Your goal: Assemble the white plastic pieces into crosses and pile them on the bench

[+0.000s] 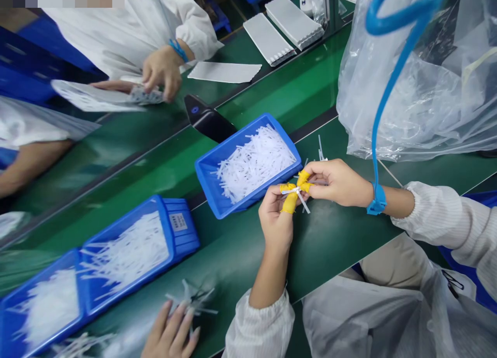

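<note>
My left hand [276,218] and my right hand [337,182] meet over the green table, fingertips wrapped in yellow tape. Together they pinch a small white plastic strip [300,196] between thumbs and forefingers. A blue wrist strap with a coiled blue cord [382,88] is on my right wrist. Just beyond my hands stands a blue tray [217,202] heaped with white plastic strips [254,163].
Two more blue trays [180,228] of white strips sit at the lower left. Another person's hand [173,332] rests on loose strips at the bottom edge. A person across the belt handles a white sheet [93,96]. A clear plastic bag [419,88] stands right; a black scanner [205,119] lies behind.
</note>
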`<state>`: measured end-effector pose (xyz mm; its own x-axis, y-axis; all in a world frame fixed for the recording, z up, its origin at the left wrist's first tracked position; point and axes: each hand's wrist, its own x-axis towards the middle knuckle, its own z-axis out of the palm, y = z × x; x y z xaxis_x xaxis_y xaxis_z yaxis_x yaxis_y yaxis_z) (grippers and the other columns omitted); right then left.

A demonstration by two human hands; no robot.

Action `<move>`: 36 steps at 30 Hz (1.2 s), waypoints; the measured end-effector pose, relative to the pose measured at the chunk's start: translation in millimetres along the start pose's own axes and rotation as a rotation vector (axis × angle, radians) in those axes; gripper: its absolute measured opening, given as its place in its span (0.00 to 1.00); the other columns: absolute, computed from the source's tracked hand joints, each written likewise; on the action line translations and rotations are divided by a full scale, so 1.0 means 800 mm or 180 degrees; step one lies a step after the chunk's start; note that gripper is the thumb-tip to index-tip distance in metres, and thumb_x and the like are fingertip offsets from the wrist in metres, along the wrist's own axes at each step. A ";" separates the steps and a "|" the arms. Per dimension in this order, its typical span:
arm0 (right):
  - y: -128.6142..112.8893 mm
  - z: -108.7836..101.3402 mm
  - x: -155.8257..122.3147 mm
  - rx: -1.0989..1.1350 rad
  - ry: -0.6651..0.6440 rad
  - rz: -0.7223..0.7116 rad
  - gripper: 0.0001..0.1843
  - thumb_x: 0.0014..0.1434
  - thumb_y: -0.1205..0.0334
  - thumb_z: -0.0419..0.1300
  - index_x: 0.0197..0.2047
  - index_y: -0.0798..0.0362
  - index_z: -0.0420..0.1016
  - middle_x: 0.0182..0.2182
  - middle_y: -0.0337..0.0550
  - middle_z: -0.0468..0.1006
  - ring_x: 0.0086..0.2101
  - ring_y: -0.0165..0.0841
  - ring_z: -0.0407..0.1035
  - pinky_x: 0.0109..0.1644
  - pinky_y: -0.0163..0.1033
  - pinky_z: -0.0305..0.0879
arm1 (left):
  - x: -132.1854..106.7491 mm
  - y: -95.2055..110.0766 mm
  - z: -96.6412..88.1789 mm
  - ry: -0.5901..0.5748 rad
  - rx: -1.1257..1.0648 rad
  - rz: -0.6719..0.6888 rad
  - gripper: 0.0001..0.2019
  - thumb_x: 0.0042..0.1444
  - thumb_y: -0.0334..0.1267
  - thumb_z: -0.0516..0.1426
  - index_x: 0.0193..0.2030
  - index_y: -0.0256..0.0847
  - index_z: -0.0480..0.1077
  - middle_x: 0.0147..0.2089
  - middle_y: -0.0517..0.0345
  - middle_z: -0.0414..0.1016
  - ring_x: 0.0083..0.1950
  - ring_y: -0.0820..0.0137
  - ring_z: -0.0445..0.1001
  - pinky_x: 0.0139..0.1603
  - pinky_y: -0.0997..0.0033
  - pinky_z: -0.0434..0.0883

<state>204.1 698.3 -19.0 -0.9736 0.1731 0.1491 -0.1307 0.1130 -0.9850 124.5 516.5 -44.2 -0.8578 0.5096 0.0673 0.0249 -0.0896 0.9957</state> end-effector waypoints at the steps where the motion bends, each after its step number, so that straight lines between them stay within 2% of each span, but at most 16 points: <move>1: 0.000 0.000 0.000 0.0002 -0.0006 -0.0011 0.08 0.62 0.67 0.65 0.45 0.52 0.82 0.38 0.39 0.87 0.40 0.35 0.84 0.45 0.37 0.77 | -0.001 0.006 0.000 -0.0041 0.0193 0.0046 0.17 0.59 0.50 0.73 0.42 0.42 0.76 0.45 0.54 0.85 0.46 0.63 0.88 0.47 0.65 0.87; 4: -0.001 0.001 -0.001 -0.0125 0.0016 -0.0104 0.06 0.63 0.66 0.66 0.44 0.52 0.81 0.38 0.39 0.87 0.39 0.34 0.83 0.45 0.36 0.76 | -0.018 0.042 -0.015 -0.0202 0.0677 0.0110 0.14 0.65 0.53 0.69 0.44 0.46 0.78 0.56 0.50 0.85 0.62 0.52 0.85 0.52 0.55 0.88; 6: -0.002 0.001 -0.002 -0.0287 0.0069 -0.0251 0.04 0.64 0.64 0.66 0.43 0.52 0.81 0.38 0.39 0.86 0.38 0.33 0.81 0.44 0.36 0.76 | -0.040 0.081 -0.043 -0.0251 0.0767 0.0111 0.13 0.71 0.55 0.64 0.45 0.49 0.80 0.61 0.53 0.84 0.69 0.49 0.81 0.53 0.48 0.89; 8: -0.003 0.000 -0.002 -0.0415 0.0113 -0.0413 0.03 0.64 0.63 0.66 0.42 0.52 0.80 0.38 0.39 0.86 0.37 0.32 0.80 0.44 0.36 0.75 | -0.065 0.122 -0.082 -0.0274 0.0837 0.0139 0.17 0.74 0.58 0.58 0.47 0.48 0.80 0.64 0.54 0.83 0.71 0.47 0.79 0.56 0.42 0.87; 9: -0.003 0.000 -0.001 -0.0463 0.0119 -0.0477 0.04 0.65 0.63 0.66 0.42 0.52 0.80 0.38 0.39 0.85 0.37 0.32 0.80 0.44 0.35 0.75 | -0.076 0.140 -0.102 -0.0275 0.0868 0.0166 0.17 0.73 0.58 0.58 0.47 0.50 0.80 0.65 0.57 0.83 0.71 0.46 0.79 0.57 0.39 0.87; 11: -0.003 0.000 -0.001 -0.0556 0.0125 -0.0558 0.04 0.66 0.62 0.66 0.43 0.52 0.79 0.38 0.39 0.85 0.37 0.32 0.80 0.44 0.35 0.74 | -0.086 0.157 -0.128 -0.0373 0.1043 0.0391 0.10 0.69 0.58 0.64 0.45 0.60 0.81 0.63 0.69 0.85 0.70 0.48 0.80 0.58 0.38 0.88; 12: -0.003 0.000 -0.001 -0.0613 0.0135 -0.0586 0.03 0.66 0.62 0.65 0.43 0.52 0.79 0.38 0.39 0.85 0.37 0.32 0.80 0.43 0.35 0.74 | -0.084 0.155 -0.131 -0.0436 0.1136 0.0524 0.07 0.67 0.58 0.66 0.45 0.64 0.80 0.61 0.72 0.85 0.70 0.49 0.81 0.58 0.38 0.88; 14: -0.002 0.000 0.000 -0.0739 0.0175 -0.0635 0.03 0.66 0.63 0.65 0.43 0.52 0.79 0.38 0.39 0.84 0.37 0.32 0.79 0.43 0.35 0.73 | -0.068 0.130 -0.114 -0.0454 0.1216 0.0603 0.06 0.66 0.56 0.67 0.46 0.66 0.81 0.58 0.70 0.87 0.69 0.49 0.81 0.58 0.38 0.88; 15: -0.002 0.000 0.000 -0.0786 0.0197 -0.0654 0.03 0.66 0.63 0.65 0.43 0.52 0.79 0.37 0.40 0.84 0.36 0.32 0.79 0.42 0.35 0.73 | -0.055 0.109 -0.096 -0.0425 0.1235 0.0637 0.07 0.66 0.55 0.67 0.47 0.63 0.81 0.58 0.66 0.87 0.68 0.50 0.82 0.60 0.40 0.87; 16: -0.002 0.000 0.000 -0.0808 0.0213 -0.0668 0.03 0.65 0.63 0.65 0.42 0.52 0.79 0.37 0.40 0.83 0.36 0.32 0.78 0.42 0.35 0.73 | -0.041 0.086 -0.075 -0.0160 0.1251 0.0793 0.09 0.66 0.54 0.68 0.47 0.58 0.83 0.55 0.60 0.88 0.64 0.51 0.84 0.59 0.43 0.87; 18: -0.002 0.000 0.000 -0.0796 0.0220 -0.0677 0.03 0.66 0.63 0.65 0.42 0.52 0.78 0.37 0.39 0.83 0.36 0.31 0.78 0.42 0.35 0.72 | -0.015 0.042 -0.035 -0.0089 0.1266 0.0849 0.10 0.66 0.50 0.68 0.47 0.49 0.84 0.53 0.52 0.88 0.60 0.54 0.86 0.60 0.49 0.86; 19: -0.003 0.000 0.000 -0.0780 0.0211 -0.0678 0.03 0.66 0.63 0.65 0.42 0.52 0.78 0.37 0.39 0.83 0.36 0.31 0.78 0.42 0.35 0.72 | -0.005 0.024 -0.020 -0.0011 0.1249 0.0907 0.10 0.67 0.48 0.67 0.46 0.47 0.85 0.50 0.52 0.88 0.55 0.57 0.87 0.57 0.53 0.86; 21: -0.004 -0.001 0.000 -0.0782 0.0189 -0.0682 0.02 0.65 0.64 0.65 0.42 0.52 0.78 0.37 0.39 0.83 0.36 0.31 0.78 0.43 0.35 0.72 | 0.005 0.004 -0.005 0.0077 0.1186 0.1020 0.07 0.67 0.44 0.67 0.44 0.45 0.86 0.47 0.53 0.88 0.49 0.63 0.87 0.52 0.61 0.85; 24: -0.005 -0.002 0.000 -0.0916 0.0190 -0.0719 0.02 0.64 0.65 0.65 0.42 0.52 0.77 0.37 0.39 0.82 0.36 0.31 0.76 0.42 0.36 0.71 | 0.004 0.001 -0.009 0.0132 0.1086 0.1125 0.04 0.65 0.40 0.69 0.43 0.44 0.87 0.45 0.54 0.88 0.46 0.66 0.86 0.49 0.67 0.83; 31: -0.005 -0.005 0.001 -0.1048 0.0133 -0.0791 0.02 0.63 0.66 0.64 0.41 0.52 0.75 0.35 0.39 0.80 0.34 0.31 0.73 0.41 0.36 0.68 | 0.003 0.006 -0.015 0.0041 0.0965 0.1185 0.03 0.65 0.35 0.69 0.44 0.46 0.87 0.44 0.56 0.88 0.46 0.68 0.86 0.49 0.70 0.81; 36: -0.004 -0.005 0.001 -0.0998 0.0122 -0.0827 0.02 0.65 0.65 0.64 0.42 0.52 0.75 0.39 0.41 0.83 0.35 0.31 0.74 0.41 0.35 0.69 | 0.003 0.001 -0.017 -0.0030 0.0988 0.1126 0.05 0.64 0.35 0.70 0.45 0.46 0.87 0.47 0.55 0.88 0.48 0.68 0.86 0.49 0.70 0.82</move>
<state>204.5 701.7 -15.1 -0.9072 0.1351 0.3983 -0.3021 0.4495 -0.8406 115.8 505.9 -43.9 -0.7642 0.5018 0.4052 0.4686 0.0003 0.8834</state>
